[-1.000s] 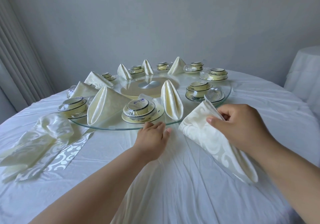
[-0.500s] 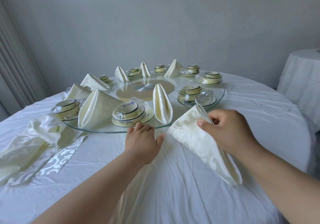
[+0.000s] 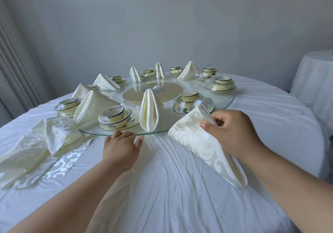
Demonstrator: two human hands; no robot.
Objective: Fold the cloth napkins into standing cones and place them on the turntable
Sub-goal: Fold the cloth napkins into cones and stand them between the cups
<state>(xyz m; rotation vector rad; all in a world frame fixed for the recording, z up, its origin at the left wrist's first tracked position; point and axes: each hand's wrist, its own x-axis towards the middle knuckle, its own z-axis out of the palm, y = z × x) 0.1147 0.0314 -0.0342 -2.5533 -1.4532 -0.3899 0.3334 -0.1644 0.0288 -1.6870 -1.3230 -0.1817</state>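
- The folded napkin (image 3: pixel 203 142) in the right hand (image 3: pixel 234 133) is cream cloth with a paler swirling pattern, folded to a long cone; its point rises beside the fingers and its wide end hangs toward the tabletop (image 3: pixel 180 187)
- The right grip is narrow, thumb and curled fingers pinching the napkin near its tip, just off the near right rim of the glass turntable (image 3: pixel 225 103)
- The left hand (image 3: pixel 120 148) lies flat with straight fingers touching the turntable's near edge, holding nothing
- On the turntable stand several cream cones; the nearest cone (image 3: pixel 149 112) is upright, between a wrapped bowl set (image 3: pixel 115 117) and another bowl set (image 3: pixel 189 99)
- Loose unfolded napkins (image 3: pixel 41 142) lie heaped on the tabletop at the left, well apart from the held one
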